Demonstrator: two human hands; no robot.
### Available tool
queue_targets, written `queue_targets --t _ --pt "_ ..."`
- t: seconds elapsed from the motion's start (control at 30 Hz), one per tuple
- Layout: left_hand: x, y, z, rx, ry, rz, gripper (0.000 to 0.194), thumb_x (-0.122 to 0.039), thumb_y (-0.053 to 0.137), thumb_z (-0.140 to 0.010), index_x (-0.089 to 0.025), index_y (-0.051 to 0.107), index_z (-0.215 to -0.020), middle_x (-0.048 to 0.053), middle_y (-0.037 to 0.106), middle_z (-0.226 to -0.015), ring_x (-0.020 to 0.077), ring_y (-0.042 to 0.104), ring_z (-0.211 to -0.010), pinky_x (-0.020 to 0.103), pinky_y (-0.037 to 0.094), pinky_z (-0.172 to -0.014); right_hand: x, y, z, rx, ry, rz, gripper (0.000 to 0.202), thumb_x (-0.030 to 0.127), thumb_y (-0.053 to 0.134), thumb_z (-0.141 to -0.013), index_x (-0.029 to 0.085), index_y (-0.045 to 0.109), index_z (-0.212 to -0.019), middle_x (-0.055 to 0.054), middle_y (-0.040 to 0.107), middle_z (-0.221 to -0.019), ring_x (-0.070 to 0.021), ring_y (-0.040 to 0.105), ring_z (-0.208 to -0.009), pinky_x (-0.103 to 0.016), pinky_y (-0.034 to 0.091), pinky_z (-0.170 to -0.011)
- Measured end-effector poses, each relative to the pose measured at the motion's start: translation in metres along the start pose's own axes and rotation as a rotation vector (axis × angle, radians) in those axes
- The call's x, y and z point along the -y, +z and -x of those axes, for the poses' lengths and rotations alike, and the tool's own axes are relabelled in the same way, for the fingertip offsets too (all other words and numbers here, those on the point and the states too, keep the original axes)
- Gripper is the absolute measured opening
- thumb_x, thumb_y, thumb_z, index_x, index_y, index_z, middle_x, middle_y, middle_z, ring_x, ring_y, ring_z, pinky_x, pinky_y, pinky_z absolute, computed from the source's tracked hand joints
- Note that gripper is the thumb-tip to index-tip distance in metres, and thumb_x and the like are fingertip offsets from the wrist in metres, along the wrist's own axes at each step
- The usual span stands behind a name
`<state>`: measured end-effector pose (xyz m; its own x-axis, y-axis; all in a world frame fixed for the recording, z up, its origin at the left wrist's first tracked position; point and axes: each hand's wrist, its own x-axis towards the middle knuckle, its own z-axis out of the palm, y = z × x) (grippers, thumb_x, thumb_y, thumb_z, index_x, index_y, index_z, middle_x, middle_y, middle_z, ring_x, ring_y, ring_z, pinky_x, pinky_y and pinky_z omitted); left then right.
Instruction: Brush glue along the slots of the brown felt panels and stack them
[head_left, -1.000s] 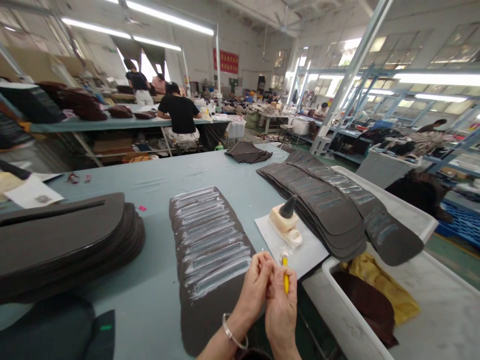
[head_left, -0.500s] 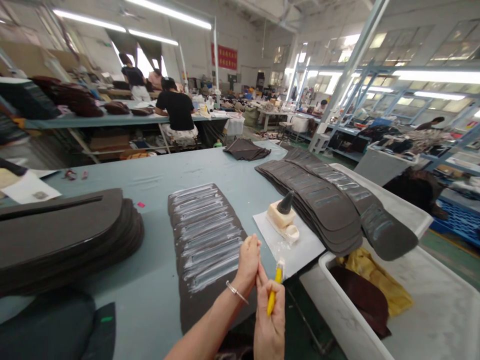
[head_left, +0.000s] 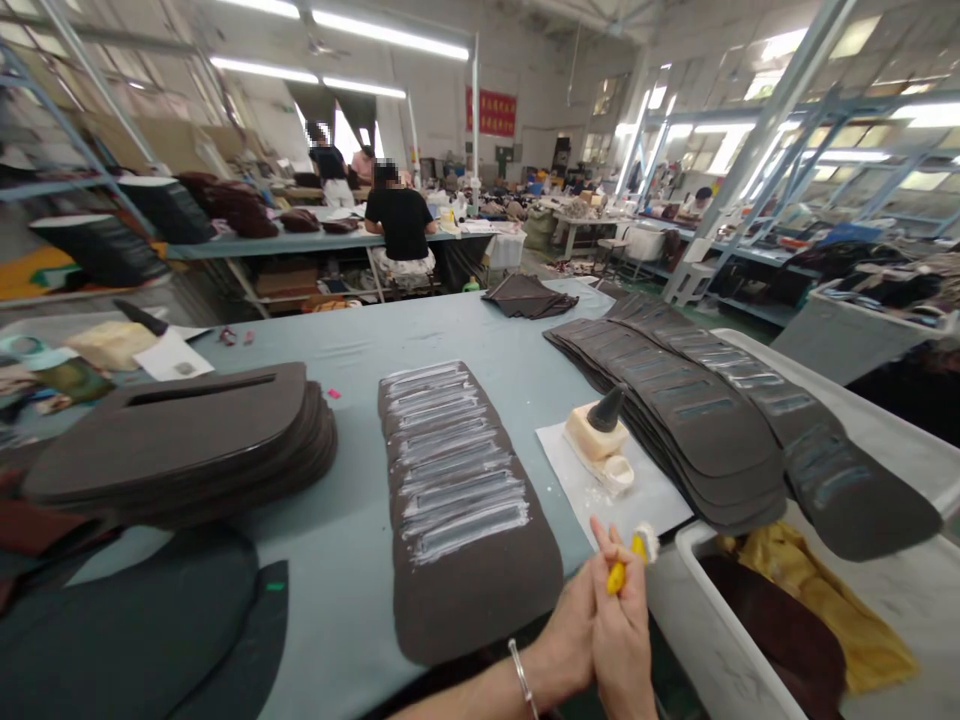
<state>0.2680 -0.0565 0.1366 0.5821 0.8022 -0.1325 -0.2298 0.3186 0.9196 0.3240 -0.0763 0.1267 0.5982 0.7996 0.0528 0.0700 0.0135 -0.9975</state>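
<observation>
My right hand (head_left: 622,625) is closed around the yellow handle of a small brush (head_left: 636,562), whose bristles are thick with white paste. My left hand (head_left: 566,630), with a bracelet at the wrist, presses against the right one; its fingers are mostly hidden. Both hands are over the table's front edge, right of a row of overlapping dark panels (head_left: 480,605). White paste is smeared in bands across these panels around their slots. Beyond the hands, a cream block-like container (head_left: 595,435) with a black cone (head_left: 606,408) and a small white cup (head_left: 618,474) sits on white paper (head_left: 656,505).
More slotted dark panels (head_left: 720,440) lie overlapped at the right, partly over a white bin (head_left: 686,550) holding brown and yellow pieces. A thick panel stack (head_left: 202,430) stands left, with dark green pieces (head_left: 142,620) in front. Co-workers (head_left: 401,220) are at tables behind.
The view has swung left, so the table's things appear further right. My hands have moved right, away from the pasted panels, and the brush now tilts to the right.
</observation>
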Motion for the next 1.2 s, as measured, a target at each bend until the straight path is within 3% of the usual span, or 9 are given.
queue_targets --t 0.2,0.33,0.43,0.6,0.67,0.73,0.9,1.07,1.2 --pt "0.024 0.002 0.015 0.229 0.303 -0.543 0.046 -0.013 0.046 -0.077 -0.017 0.052 -0.122 0.011 0.06 -0.119 0.0211 0.055 -0.108 0.034 0.044 -0.095 -0.032 -0.042 -0.03 -0.09 0.033 0.055 0.032 0.045 0.06 -0.076 0.021 0.046 -0.092 -0.012 0.048 -0.137 -0.0271 0.044 -0.125 -0.043 0.027 -0.104" --pt "0.03 -0.006 0.019 0.236 0.23 -0.627 0.045 -0.015 0.049 -0.075 -0.013 0.055 -0.12 0.013 0.061 -0.114 0.0211 0.056 -0.105 0.033 0.044 -0.093 -0.053 -0.049 -0.052 -0.114 0.074 0.097 0.037 0.047 0.062 -0.073 0.021 0.046 -0.094 -0.012 0.054 -0.13 -0.0253 0.047 -0.122 -0.036 0.035 -0.098" --pt "0.026 -0.027 0.025 0.165 0.133 -0.62 0.036 -0.03 0.041 -0.086 -0.017 0.059 -0.114 0.01 0.064 -0.107 0.0185 0.058 -0.099 0.03 0.044 -0.089 -0.067 -0.032 -0.06 -0.093 0.031 0.199 0.037 0.05 0.06 -0.073 0.022 0.045 -0.09 -0.012 0.058 -0.124 -0.0237 0.054 -0.112 -0.034 0.039 -0.092" --pt "0.036 -0.109 0.034 -0.305 -0.088 -0.575 0.042 -0.045 0.028 -0.091 -0.018 0.058 -0.08 -0.001 0.057 -0.064 0.0124 0.056 -0.063 0.025 0.044 -0.068 -0.091 0.023 -0.07 0.141 -0.176 0.461 0.027 0.048 0.051 -0.081 0.023 0.044 -0.088 -0.011 0.057 -0.121 -0.0232 0.055 -0.106 -0.036 0.039 -0.09" --pt "0.043 -0.156 0.035 -0.511 -0.102 -0.578 0.03 -0.043 0.044 -0.084 -0.018 0.053 -0.098 -0.001 0.058 -0.073 0.0132 0.057 -0.068 0.026 0.045 -0.072 -0.103 0.048 -0.082 0.208 -0.242 0.516 0.023 0.045 0.048 -0.083 0.023 0.043 -0.087 -0.012 0.059 -0.115 -0.024 0.055 -0.105 -0.036 0.039 -0.088" --pt "0.047 -0.204 0.034 -0.7 -0.103 -0.62 0.047 -0.042 0.059 -0.071 -0.016 0.048 -0.109 0.005 0.059 -0.096 0.0154 0.059 -0.08 0.029 0.047 -0.079 -0.115 0.072 -0.099 0.252 -0.278 0.579 0.02 0.042 0.046 -0.084 0.023 0.042 -0.088 -0.011 0.06 -0.106 -0.0243 0.056 -0.1 -0.035 0.041 -0.084" --pt "0.033 -0.298 0.019 -1.086 -0.315 -0.823 0.052 -0.049 0.052 -0.074 -0.012 0.05 -0.112 0.015 0.053 -0.116 0.0229 0.06 -0.099 0.038 0.046 -0.09 -0.128 0.137 -0.15 0.295 -0.317 0.825 0.014 0.033 0.047 -0.084 0.021 0.045 -0.092 -0.003 0.057 -0.081 -0.02 0.055 -0.075 -0.028 0.039 -0.067" --pt "0.017 -0.332 -0.014 -1.258 -0.497 -0.935 0.062 -0.048 0.054 -0.073 -0.01 0.047 -0.12 0.024 0.048 -0.122 0.04 0.045 -0.119 0.057 0.037 -0.094 -0.135 0.195 -0.192 0.298 -0.303 1.04 0.011 0.025 0.052 -0.084 0.02 0.047 -0.092 -0.001 0.054 -0.075 -0.0163 0.051 -0.071 -0.024 0.033 -0.064" --pt "0.017 -0.334 -0.037 -1.289 -0.536 -1.009 0.053 -0.04 0.054 -0.072 -0.014 0.048 -0.118 0.02 0.05 -0.12 0.0385 0.047 -0.117 0.053 0.038 -0.093 -0.145 0.215 -0.212 0.291 -0.259 1.144 0.019 0.017 0.059 -0.078 0.018 0.049 -0.093 -0.002 0.053 -0.077 -0.0161 0.051 -0.075 -0.023 0.031 -0.063"
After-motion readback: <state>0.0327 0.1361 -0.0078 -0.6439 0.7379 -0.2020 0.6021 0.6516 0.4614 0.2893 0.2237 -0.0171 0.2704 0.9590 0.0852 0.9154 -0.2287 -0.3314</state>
